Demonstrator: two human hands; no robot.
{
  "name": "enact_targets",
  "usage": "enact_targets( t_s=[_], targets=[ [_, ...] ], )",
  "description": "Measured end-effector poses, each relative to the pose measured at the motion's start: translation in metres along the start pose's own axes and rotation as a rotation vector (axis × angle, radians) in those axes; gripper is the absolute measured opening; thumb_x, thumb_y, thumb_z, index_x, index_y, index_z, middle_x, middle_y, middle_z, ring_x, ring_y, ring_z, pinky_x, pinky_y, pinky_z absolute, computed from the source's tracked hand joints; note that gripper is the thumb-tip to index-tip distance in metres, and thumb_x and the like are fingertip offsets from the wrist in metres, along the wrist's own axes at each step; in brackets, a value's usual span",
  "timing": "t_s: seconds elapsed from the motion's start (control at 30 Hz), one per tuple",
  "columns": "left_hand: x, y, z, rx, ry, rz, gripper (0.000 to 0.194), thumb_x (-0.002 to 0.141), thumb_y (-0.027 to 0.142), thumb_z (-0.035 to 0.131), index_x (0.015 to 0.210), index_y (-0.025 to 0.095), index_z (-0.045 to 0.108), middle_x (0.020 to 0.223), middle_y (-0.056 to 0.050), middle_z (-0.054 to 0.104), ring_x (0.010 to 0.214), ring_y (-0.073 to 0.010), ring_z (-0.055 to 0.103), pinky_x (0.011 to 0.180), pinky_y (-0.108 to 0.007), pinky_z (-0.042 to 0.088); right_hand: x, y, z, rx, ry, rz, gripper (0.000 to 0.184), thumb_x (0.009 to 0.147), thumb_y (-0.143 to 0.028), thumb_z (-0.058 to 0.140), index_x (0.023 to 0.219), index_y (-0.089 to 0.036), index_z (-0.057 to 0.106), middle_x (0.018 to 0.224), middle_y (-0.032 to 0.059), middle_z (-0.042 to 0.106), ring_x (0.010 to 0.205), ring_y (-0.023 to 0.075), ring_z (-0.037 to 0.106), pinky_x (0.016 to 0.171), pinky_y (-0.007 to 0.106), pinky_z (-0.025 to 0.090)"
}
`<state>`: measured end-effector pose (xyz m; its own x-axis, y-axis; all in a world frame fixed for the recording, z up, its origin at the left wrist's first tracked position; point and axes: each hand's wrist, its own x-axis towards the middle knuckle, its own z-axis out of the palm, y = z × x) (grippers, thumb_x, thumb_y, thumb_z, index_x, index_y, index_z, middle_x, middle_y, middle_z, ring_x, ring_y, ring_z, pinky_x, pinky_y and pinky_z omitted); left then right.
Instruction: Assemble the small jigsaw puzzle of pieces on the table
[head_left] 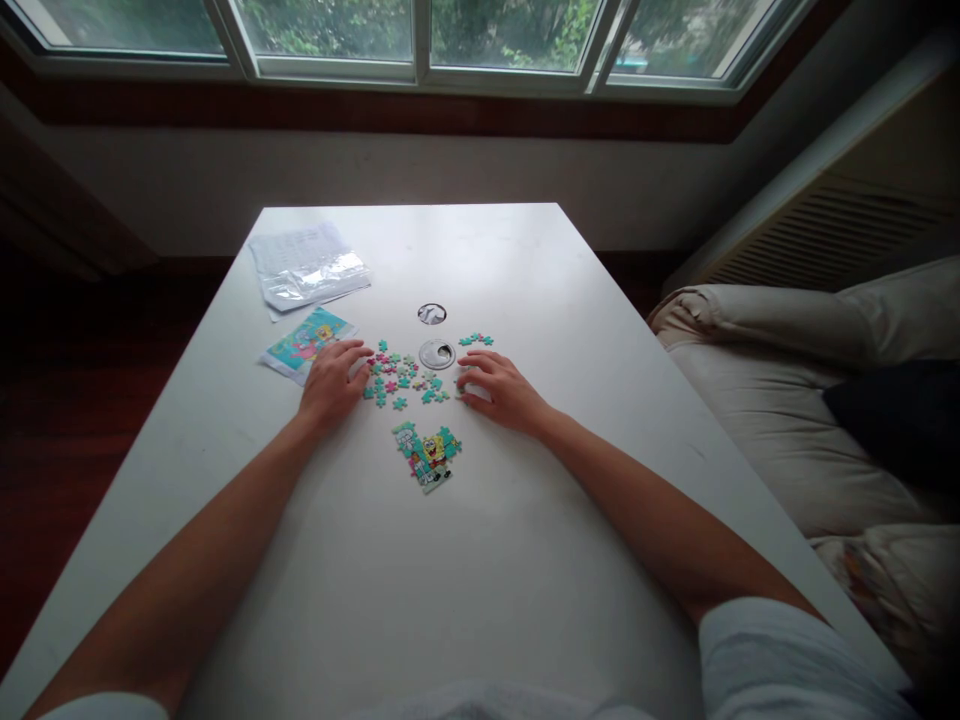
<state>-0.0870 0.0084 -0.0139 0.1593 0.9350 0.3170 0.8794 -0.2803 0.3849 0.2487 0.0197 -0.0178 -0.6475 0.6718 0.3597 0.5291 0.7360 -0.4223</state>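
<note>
Loose jigsaw puzzle pieces, mostly teal with some pink, lie scattered between my two hands. My left hand rests at the left edge of this pile, its fingers spread and touching the outermost pieces. On the other side, my right hand lies with bent fingers apart, its fingertips by a few pieces partly hidden beneath them. Closer to me sits a joined section of the puzzle with a yellow cartoon figure on it. A small row of pieces lies beyond my right hand.
A printed picture sheet lies partly under my left hand. Behind it are papers in a clear plastic sleeve. Two round metallic fittings, a near one and a far one, sit in the white table. A sofa stands to the right.
</note>
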Motion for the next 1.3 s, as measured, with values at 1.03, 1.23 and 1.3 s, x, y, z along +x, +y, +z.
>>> enact_targets(
  t_s=[1.03,1.23,1.3],
  targets=[
    [-0.002,0.007,0.005,-0.009,-0.009,0.092,0.029,0.095,0.030,0.052,0.117,0.025,0.070,0.135,-0.005,0.062,0.132,-0.0266,0.050,0.119,-0.047,0.036,0.005,-0.016,-0.001,-0.311,0.011,-0.038,0.026,0.104,-0.028,0.047,0.089,-0.018,0.066,0.088,0.0074,0.070,0.085,0.0203,0.055,0.084,0.034,0.034],
    [0.000,0.004,0.004,-0.023,0.028,0.062,0.030,0.096,0.026,0.048,0.114,0.025,0.072,0.132,-0.005,0.065,0.129,-0.0261,0.053,0.117,-0.047,0.037,0.004,-0.017,-0.001,-0.341,0.074,-0.077,0.026,0.104,-0.029,0.047,0.090,-0.019,0.067,0.088,0.0081,0.069,0.087,0.0213,0.053,0.082,0.035,0.034],
    [0.001,-0.001,0.005,-0.029,0.062,0.031,0.032,0.096,0.020,0.044,0.110,0.024,0.073,0.129,-0.005,0.067,0.126,-0.0252,0.055,0.116,-0.047,0.038,0.004,-0.017,-0.001,-0.346,0.079,-0.094,0.027,0.105,-0.029,0.047,0.090,-0.019,0.067,0.084,0.0074,0.067,0.082,0.0206,0.051,0.080,0.034,0.033]
  ],
)
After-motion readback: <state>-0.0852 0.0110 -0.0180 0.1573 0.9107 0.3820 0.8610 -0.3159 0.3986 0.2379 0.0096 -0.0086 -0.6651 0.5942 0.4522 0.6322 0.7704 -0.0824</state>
